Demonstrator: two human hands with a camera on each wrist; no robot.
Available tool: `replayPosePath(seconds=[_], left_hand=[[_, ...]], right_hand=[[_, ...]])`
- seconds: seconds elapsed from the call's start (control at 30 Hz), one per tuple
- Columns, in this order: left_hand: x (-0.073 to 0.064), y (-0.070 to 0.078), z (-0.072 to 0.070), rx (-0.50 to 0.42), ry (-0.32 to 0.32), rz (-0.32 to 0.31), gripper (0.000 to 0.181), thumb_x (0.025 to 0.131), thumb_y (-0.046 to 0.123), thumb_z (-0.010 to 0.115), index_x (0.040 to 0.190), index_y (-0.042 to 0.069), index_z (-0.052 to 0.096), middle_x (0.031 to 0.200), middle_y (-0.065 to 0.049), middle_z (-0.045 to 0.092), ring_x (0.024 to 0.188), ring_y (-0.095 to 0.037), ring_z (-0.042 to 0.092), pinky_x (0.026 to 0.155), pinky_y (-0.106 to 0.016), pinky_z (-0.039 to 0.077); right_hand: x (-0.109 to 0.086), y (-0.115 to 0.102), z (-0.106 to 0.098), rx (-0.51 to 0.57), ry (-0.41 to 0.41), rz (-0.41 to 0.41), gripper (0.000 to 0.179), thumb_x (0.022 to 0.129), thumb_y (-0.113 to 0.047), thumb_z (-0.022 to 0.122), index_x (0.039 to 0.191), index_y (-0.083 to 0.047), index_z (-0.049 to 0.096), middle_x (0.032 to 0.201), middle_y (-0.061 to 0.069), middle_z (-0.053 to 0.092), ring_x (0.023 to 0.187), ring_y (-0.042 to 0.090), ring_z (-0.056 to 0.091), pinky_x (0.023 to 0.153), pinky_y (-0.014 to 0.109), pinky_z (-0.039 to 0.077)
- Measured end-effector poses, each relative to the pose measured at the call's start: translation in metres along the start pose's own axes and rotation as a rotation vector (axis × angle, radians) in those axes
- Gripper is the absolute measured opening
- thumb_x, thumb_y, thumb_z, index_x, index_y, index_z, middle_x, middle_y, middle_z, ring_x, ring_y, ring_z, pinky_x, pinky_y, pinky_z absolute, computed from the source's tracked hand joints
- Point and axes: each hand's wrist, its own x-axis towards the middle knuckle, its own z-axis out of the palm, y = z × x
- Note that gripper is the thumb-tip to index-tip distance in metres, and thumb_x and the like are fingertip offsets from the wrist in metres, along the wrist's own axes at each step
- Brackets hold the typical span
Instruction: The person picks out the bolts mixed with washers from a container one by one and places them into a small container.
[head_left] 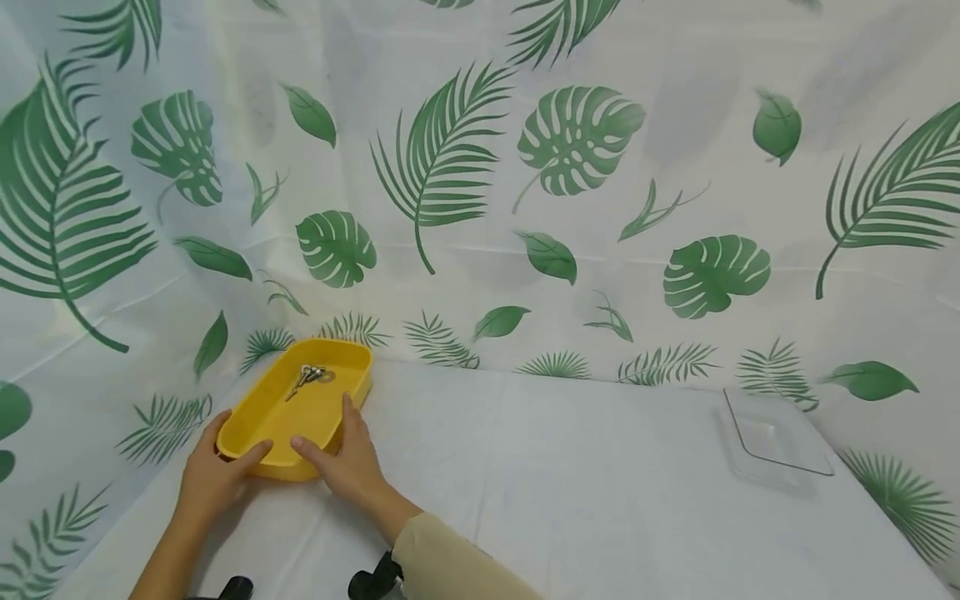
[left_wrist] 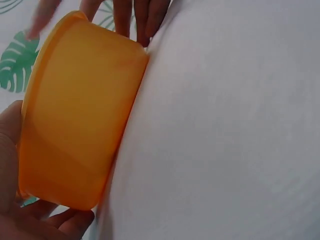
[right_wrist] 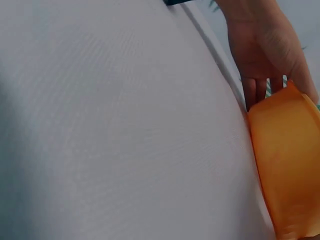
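Observation:
A yellow plastic tray [head_left: 307, 421] with rounded corners stands at the left of the white table, in both hands. My left hand [head_left: 213, 475] grips its near left corner, thumb at the rim and fingers along the outer side. On the right side, my right hand [head_left: 352, 462] holds the tray, thumb over the near rim and a finger along the wall. Inside the tray, toward its far end, lies a small bunch of metal keys [head_left: 305, 380] with a ring. Both wrist views show the tray's orange-looking wall [left_wrist: 80, 115] close against the cloth.
A clear, square-looking container [head_left: 776, 446] with a dark edge line sits at the table's far right. White cloth [head_left: 570, 492] covers the table. A leaf-printed curtain [head_left: 480, 167] rises behind it and along the left side.

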Motion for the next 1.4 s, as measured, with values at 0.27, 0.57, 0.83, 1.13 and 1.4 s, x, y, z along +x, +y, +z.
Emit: replayPosePath(seconds=[0.27, 0.57, 0.83, 1.13, 1.4], left_hand=[[0.000, 0.008, -0.003, 0.078, -0.120, 0.072, 0.107, 0.092, 0.049, 0.068, 0.162, 0.001, 0.003, 0.159, -0.036, 0.024, 0.137, -0.049, 0.038, 0.117, -0.065, 0.033], [0.006, 0.008, -0.007, 0.208, -0.226, 0.154, 0.114, 0.088, 0.059, 0.068, 0.161, 0.000, 0.003, 0.158, -0.038, 0.024, 0.132, -0.050, 0.041, 0.111, -0.071, 0.034], [0.002, 0.012, 0.001, 0.247, -0.286, 0.199, 0.113, 0.089, 0.057, 0.067, 0.163, 0.009, -0.004, 0.162, -0.036, 0.017, 0.141, -0.059, 0.032, 0.110, -0.077, 0.030], [-0.003, 0.028, 0.017, 0.221, -0.286, 0.230, 0.114, 0.086, 0.055, 0.071, 0.164, 0.011, 0.001, 0.163, -0.034, 0.019, 0.143, -0.056, 0.031, 0.113, -0.074, 0.030], [-0.008, 0.045, 0.039, 0.222, -0.337, 0.189, 0.121, 0.083, 0.063, 0.071, 0.164, 0.015, -0.005, 0.166, -0.029, 0.017, 0.145, -0.053, 0.031, 0.116, -0.071, 0.031]], right_hand=[[-0.004, 0.010, -0.009, -0.016, 0.023, -0.074, 0.097, 0.087, -0.048, 0.070, 0.164, -0.021, 0.017, 0.166, 0.005, 0.031, 0.152, 0.023, 0.035, 0.125, 0.048, 0.033], [-0.013, 0.015, -0.023, -0.011, 0.010, -0.076, 0.098, 0.086, -0.050, 0.071, 0.164, -0.021, 0.018, 0.166, 0.000, 0.032, 0.152, 0.019, 0.035, 0.125, 0.043, 0.034], [-0.019, 0.027, -0.036, 0.027, 0.009, -0.096, 0.098, 0.087, -0.049, 0.070, 0.164, -0.022, 0.016, 0.165, 0.007, 0.033, 0.149, 0.020, 0.040, 0.122, 0.041, 0.038], [-0.029, 0.034, -0.057, 0.151, -0.008, -0.105, 0.099, 0.089, -0.041, 0.072, 0.164, -0.019, 0.012, 0.164, 0.008, 0.036, 0.142, 0.017, 0.050, 0.116, 0.033, 0.045], [-0.038, 0.047, -0.081, 0.149, 0.017, -0.111, 0.100, 0.089, -0.040, 0.073, 0.164, -0.019, 0.010, 0.167, 0.009, 0.030, 0.150, 0.021, 0.039, 0.121, 0.041, 0.038]])
